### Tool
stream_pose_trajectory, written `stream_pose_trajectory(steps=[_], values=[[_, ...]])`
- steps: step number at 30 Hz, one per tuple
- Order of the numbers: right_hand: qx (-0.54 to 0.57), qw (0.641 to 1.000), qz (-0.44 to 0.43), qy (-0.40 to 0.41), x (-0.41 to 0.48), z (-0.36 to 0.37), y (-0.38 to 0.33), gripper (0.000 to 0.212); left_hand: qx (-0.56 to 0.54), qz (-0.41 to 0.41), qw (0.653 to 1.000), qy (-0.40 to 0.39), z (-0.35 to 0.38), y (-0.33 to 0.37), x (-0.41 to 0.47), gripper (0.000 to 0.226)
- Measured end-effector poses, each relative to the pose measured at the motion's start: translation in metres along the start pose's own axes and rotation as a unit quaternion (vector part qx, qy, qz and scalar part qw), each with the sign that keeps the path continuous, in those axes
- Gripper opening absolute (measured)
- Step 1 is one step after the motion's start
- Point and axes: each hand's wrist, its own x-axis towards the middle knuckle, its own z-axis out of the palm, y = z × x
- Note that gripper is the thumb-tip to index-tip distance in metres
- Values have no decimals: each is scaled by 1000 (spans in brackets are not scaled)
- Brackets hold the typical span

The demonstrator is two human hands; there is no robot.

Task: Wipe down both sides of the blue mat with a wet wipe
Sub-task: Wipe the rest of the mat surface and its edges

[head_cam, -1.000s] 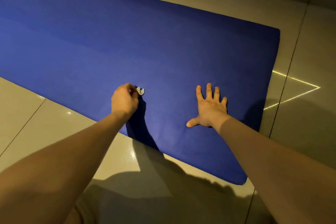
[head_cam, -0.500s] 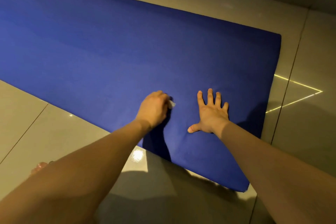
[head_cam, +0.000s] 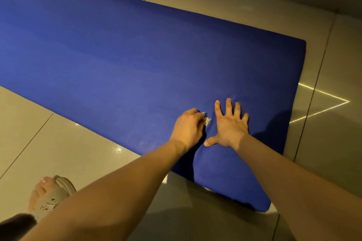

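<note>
The blue mat lies flat on the tiled floor, running from the upper left to its short end at the right. My left hand grips a small crumpled white wet wipe and holds it against the mat near the front edge; only a corner of the wipe shows past the fingers. My right hand lies flat on the mat just to the right, fingers spread, its thumb almost touching my left hand.
Glossy beige floor tiles surround the mat. My left foot in a grey sandal stands on the tiles at the lower left. A bright line of light crosses the floor right of the mat. A wall base runs along the top.
My left hand has slid the wipe to the right along the mat until it sits next to my right hand. My right hand has stayed pressed in place. My foot has come into view.
</note>
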Motion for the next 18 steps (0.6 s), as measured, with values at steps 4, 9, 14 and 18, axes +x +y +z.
stream_pose_trajectory(steps=[4,9,14,18], values=[[-23,1000,5,12,-2,-3,-2,152,65,54,996,8,-18,-27,10,14],[-41,998,1,49,1,-3,-1,162,57,-183,975,110,-54,-83,29,14],[4,1000,-7,2,11,-2,5,166,-15,-187,975,118,-24,-45,20,15],[8,1000,-6,-19,14,-4,3,167,-28,-114,990,84,1,-10,25,16]])
